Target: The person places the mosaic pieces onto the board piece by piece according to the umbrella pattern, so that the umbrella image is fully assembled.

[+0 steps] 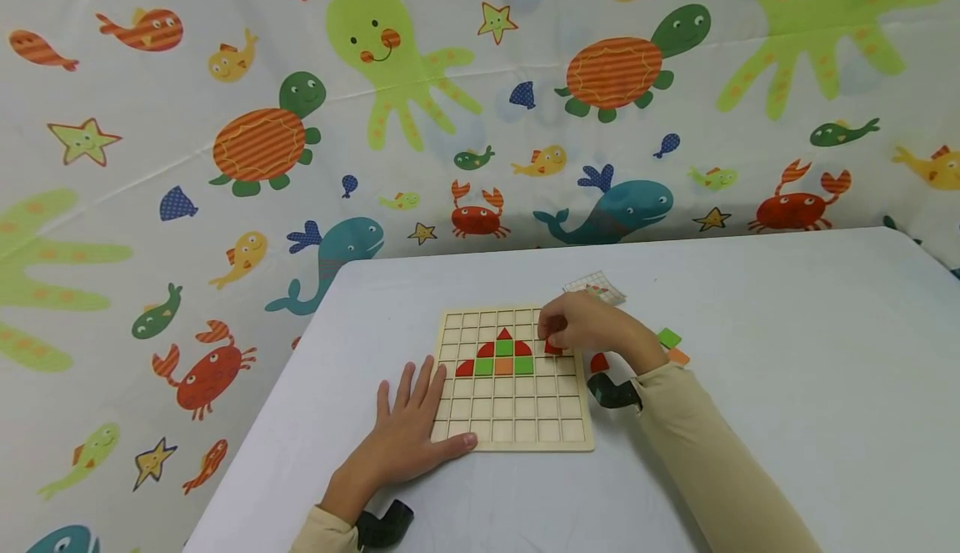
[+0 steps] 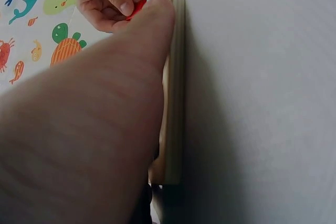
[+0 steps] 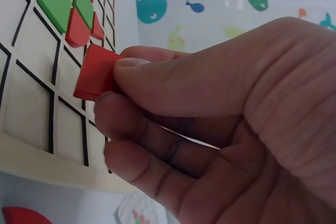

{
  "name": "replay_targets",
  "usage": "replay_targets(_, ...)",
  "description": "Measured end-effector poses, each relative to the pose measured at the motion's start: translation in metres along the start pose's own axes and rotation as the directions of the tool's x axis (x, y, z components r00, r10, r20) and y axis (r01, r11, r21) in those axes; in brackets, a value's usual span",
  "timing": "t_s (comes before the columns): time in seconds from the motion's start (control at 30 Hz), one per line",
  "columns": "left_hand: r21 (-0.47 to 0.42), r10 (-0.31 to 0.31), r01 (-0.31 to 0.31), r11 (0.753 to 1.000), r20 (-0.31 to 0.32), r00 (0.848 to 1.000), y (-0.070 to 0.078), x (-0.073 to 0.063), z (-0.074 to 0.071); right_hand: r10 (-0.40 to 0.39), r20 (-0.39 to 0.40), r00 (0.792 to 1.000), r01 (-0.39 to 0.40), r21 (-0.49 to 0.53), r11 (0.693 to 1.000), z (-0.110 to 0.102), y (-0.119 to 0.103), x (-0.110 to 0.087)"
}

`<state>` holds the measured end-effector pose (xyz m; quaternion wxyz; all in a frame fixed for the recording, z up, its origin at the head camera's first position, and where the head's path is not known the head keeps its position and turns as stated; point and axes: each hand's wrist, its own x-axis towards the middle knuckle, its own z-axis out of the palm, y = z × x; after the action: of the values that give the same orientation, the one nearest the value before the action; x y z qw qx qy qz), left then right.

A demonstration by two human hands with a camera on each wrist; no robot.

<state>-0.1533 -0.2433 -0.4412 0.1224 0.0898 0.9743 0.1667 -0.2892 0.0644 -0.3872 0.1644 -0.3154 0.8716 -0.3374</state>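
pinching red piece (image 3: pixel 97 73), edge toward grid board (image 1: pixel 514 388), long axis unclear: right hand (image 1: pixel 588 322); left hand (image 1: pixel 407 436) outspread

right hand (image 3: pixel 236 93) pinching red piece (image 3: pixel 97 72), gridded board (image 3: pixel 23 103)

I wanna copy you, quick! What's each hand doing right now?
Left hand: open, touching the gridded wooden board.
Right hand: closed, holding a red tile in a pinching grip.

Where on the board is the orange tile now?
In the head view, the orange tile sits left of the right hand, between two green tiles, below a third.
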Motion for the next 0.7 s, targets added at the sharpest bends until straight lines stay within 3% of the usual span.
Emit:
replay_targets(0.23, 0.005, -0.001, 0.001, 1.0, -0.005, 1.0, 0.001, -0.001, 0.001, -0.033, 0.033, 0.999, 0.033, 0.0, 0.999, 0.009, 0.0, 0.004)
replay_targets(0.47, 0.004, -0.004, 0.004, 1.0, -0.004, 1.0, 0.003, -0.003, 0.001, -0.017, 0.075, 0.997, 0.02, -0.04, 0.999, 0.015, -0.003, 0.005)
replay_targets(0.7, 0.008, -0.005, 0.005, 1.0, -0.005, 1.0, 0.003, -0.003, 0.002, -0.003, 0.07, 0.998, 0.008, -0.062, 0.998, 0.018, -0.005, 0.006)
